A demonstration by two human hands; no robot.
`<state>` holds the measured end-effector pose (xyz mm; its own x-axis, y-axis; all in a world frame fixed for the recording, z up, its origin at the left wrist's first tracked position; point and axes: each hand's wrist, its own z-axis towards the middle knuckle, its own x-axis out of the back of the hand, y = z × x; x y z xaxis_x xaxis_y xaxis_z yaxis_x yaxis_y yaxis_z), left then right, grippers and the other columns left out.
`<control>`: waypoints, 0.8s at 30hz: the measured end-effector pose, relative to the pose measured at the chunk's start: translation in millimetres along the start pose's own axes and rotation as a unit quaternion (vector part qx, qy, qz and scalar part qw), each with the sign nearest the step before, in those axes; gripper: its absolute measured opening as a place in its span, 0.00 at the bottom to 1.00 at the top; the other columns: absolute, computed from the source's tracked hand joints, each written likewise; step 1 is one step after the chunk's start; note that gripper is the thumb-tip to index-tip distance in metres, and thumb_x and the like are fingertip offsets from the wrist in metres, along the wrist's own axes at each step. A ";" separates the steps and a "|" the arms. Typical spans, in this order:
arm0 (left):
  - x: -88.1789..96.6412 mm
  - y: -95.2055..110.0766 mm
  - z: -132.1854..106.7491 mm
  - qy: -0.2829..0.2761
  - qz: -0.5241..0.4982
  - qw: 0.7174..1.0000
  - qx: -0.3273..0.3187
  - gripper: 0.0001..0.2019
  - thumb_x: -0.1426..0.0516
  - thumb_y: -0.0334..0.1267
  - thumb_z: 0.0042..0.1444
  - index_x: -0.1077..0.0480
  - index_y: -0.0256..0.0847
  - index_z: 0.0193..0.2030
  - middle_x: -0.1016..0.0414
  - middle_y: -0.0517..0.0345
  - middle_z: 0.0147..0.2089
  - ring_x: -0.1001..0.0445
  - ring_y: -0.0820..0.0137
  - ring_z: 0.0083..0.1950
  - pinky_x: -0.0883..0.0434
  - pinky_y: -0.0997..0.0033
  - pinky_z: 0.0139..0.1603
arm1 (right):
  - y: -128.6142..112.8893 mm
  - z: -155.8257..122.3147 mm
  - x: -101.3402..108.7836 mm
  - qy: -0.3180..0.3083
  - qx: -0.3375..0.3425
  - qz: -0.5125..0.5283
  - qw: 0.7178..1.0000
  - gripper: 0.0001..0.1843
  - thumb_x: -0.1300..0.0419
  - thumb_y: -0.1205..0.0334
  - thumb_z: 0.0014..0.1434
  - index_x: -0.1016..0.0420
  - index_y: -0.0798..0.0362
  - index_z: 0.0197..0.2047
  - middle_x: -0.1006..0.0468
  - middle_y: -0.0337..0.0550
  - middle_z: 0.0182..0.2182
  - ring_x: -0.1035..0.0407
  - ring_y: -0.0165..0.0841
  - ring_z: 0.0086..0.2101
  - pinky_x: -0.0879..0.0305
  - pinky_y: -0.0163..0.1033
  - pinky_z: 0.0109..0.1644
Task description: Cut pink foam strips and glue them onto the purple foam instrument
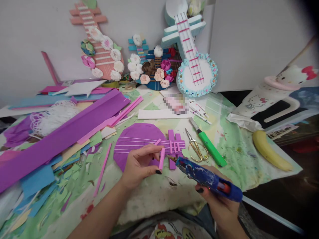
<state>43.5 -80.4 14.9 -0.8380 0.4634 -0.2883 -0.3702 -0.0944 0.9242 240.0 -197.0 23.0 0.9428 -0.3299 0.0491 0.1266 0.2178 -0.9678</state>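
Observation:
My left hand (pixel 139 162) pinches a short pink strip (pixel 161 158) upright between thumb and fingers. Wrapped around a blue hot glue gun (pixel 209 177), my right hand (pixel 219 202) points its nozzle left, close to that strip. Beneath and behind my left hand lies a purple lute-shaped craft piece (pixel 139 134) with white strings along it, purple crossbars and several small pink bars on its neck. Part of its body is hidden by my left hand. Gold-handled scissors (pixel 196 149) and a green utility knife (pixel 211 147) lie just right of the neck.
Purple foam sheet (pixel 74 127), white string (pixel 48 119) and paper scraps crowd the left. Decorated instrument models, including a light-blue one (pixel 196 74), lean on the wall. A banana (pixel 270 152) and lidded tumbler (pixel 259 96) stand or lie right. A long pink strip (pixel 102 169) lies nearby.

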 end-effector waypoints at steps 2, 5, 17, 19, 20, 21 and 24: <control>0.2 -1.1 -0.1 -0.002 0.003 1.000 0.002 0.22 0.30 0.37 0.37 0.22 0.44 0.44 0.26 0.55 0.30 0.31 0.69 0.34 0.33 0.68 0.37 | 4.1 1.1 -4.5 -0.002 -0.008 0.042 0.999 0.09 0.35 0.57 0.52 0.23 0.48 0.39 0.24 0.41 0.28 0.29 0.34 0.27 0.32 0.37 0.31; 0.8 -3.0 0.2 -0.008 0.004 1.000 0.005 0.23 0.30 0.36 0.36 0.22 0.44 0.44 0.26 0.56 0.30 0.31 0.69 0.34 0.33 0.68 0.37 | 10.6 3.4 -9.6 0.008 -0.035 0.095 0.995 0.07 0.35 0.58 0.52 0.22 0.50 0.35 0.22 0.42 0.28 0.31 0.30 0.25 0.33 0.35 0.30; -1.0 -2.1 -1.2 0.010 -0.016 0.999 0.028 0.22 0.29 0.35 0.35 0.22 0.44 0.42 0.26 0.56 0.30 0.30 0.68 0.36 0.31 0.67 0.39 | 17.4 -9.9 -14.4 0.059 -0.166 0.210 0.962 0.14 0.29 0.54 0.42 0.23 0.51 0.31 0.19 0.42 0.28 0.25 0.36 0.28 0.29 0.39 0.33; -1.5 -1.5 -1.0 0.019 -0.013 0.999 0.027 0.22 0.29 0.37 0.34 0.21 0.44 0.41 0.26 0.56 0.30 0.30 0.68 0.35 0.31 0.67 0.39 | 19.7 -10.8 -14.6 0.066 -0.168 0.221 0.959 0.15 0.28 0.55 0.42 0.23 0.50 0.33 0.18 0.42 0.29 0.25 0.37 0.29 0.28 0.39 0.33; -1.6 -1.2 -0.8 0.022 -0.012 0.999 0.025 0.22 0.29 0.38 0.34 0.21 0.43 0.41 0.26 0.56 0.29 0.30 0.68 0.35 0.31 0.67 0.38 | 20.8 -10.6 -14.6 0.066 -0.166 0.225 0.958 0.15 0.28 0.56 0.42 0.23 0.50 0.33 0.18 0.42 0.30 0.24 0.37 0.29 0.28 0.39 0.32; -1.6 -0.9 -0.6 0.022 -0.013 0.999 0.023 0.23 0.29 0.40 0.34 0.21 0.43 0.41 0.26 0.55 0.30 0.30 0.68 0.35 0.31 0.67 0.38 | 21.6 -10.0 -14.4 0.063 -0.162 0.227 0.958 0.15 0.28 0.56 0.41 0.22 0.50 0.33 0.18 0.42 0.30 0.24 0.36 0.29 0.28 0.38 0.32; -1.4 0.1 0.0 0.011 -0.009 1.000 0.018 0.23 0.29 0.40 0.34 0.21 0.43 0.42 0.26 0.55 0.30 0.30 0.69 0.35 0.31 0.68 0.38 | 22.0 -5.2 -13.5 0.052 -0.138 0.213 0.966 0.13 0.28 0.57 0.42 0.22 0.50 0.32 0.18 0.42 0.28 0.25 0.36 0.27 0.27 0.38 0.31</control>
<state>44.6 -81.0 15.4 -0.8399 0.4460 -0.3094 -0.3704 -0.0544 0.9273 228.4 -192.5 -0.3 0.8531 -0.3573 -0.3801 -0.3671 0.1065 -0.9241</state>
